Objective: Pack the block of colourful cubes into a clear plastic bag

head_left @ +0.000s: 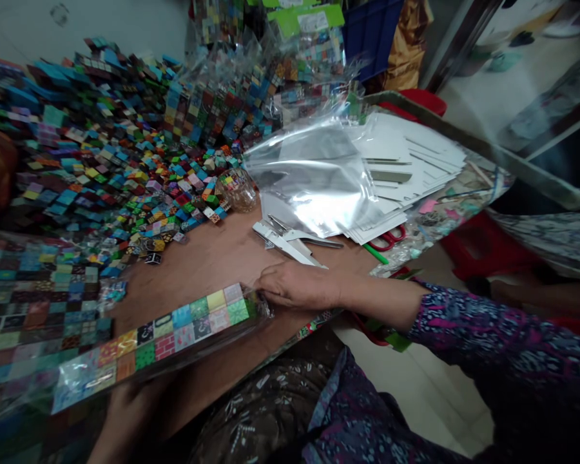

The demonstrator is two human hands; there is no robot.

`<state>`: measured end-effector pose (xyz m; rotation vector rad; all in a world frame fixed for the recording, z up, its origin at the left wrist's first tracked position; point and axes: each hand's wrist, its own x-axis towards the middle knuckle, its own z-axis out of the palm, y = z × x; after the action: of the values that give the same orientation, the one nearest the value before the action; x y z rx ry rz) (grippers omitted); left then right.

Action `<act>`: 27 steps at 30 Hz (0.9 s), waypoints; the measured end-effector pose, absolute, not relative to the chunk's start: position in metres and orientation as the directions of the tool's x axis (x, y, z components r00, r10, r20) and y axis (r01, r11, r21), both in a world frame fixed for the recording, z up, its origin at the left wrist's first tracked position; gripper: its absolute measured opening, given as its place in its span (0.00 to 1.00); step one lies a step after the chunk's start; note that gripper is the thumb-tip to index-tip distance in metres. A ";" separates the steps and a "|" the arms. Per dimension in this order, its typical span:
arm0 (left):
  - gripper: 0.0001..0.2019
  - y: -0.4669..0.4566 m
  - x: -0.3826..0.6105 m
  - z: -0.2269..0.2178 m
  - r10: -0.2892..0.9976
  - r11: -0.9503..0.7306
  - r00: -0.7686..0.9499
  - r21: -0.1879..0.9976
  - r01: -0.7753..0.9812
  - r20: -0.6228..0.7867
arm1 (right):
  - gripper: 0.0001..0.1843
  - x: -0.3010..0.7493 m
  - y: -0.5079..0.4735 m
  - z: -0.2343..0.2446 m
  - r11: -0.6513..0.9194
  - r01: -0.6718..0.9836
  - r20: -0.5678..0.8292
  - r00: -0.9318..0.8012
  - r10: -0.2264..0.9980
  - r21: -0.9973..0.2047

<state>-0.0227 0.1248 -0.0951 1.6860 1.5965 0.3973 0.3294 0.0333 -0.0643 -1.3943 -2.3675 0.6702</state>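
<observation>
A long clear bag (174, 335) filled with two rows of small coloured cubes lies across the brown table (207, 258). My right hand (302, 285) rests at the bag's right end, fingers closed on the plastic there. My left hand (125, 412) is under the bag's left part at the table's near edge, mostly hidden by the bag, so its fingers cannot be made out.
A big heap of loose coloured cubes (101, 148) covers the left and back. Filled bags (29, 303) lie at left. A white stapler (285, 241), a stack of clear bags (314, 174), white cards (410, 161) and red-handled scissors (389, 240) sit at right.
</observation>
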 end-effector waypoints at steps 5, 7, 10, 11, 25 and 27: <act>0.30 0.125 -0.022 -0.096 0.949 0.108 0.139 0.705 0.701 -0.284 | 0.13 0.328 0.032 -0.079 0.416 0.702 0.144 -0.414 0.899 -0.578; 0.29 0.125 -0.022 -0.097 0.952 0.096 0.146 0.714 0.693 -0.269 | 0.13 0.327 0.032 -0.083 0.403 0.700 0.160 -0.387 0.908 -0.590; 0.28 0.127 -0.024 -0.099 0.950 0.087 0.156 0.708 0.701 -0.271 | 0.13 0.324 0.031 -0.086 0.376 0.689 0.166 -0.354 0.921 -0.620; 0.28 0.128 -0.025 -0.099 0.949 0.081 0.163 0.705 0.705 -0.271 | 0.13 0.323 0.031 -0.087 0.365 0.685 0.164 -0.342 0.925 -0.631; 0.26 0.135 -0.040 -0.116 0.950 -0.134 0.289 0.680 0.721 -0.120 | 0.14 0.307 0.022 -0.088 0.124 0.695 0.060 -0.116 0.991 -0.708; 0.25 0.135 -0.042 -0.116 0.945 -0.165 0.309 0.653 0.740 -0.111 | 0.14 0.304 0.019 -0.095 0.128 0.686 0.089 -0.092 0.992 -0.716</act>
<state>-0.0418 0.1355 -0.1163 1.9652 1.4890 0.4307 0.3037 0.0192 -0.0952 -1.6162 -1.8409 0.6946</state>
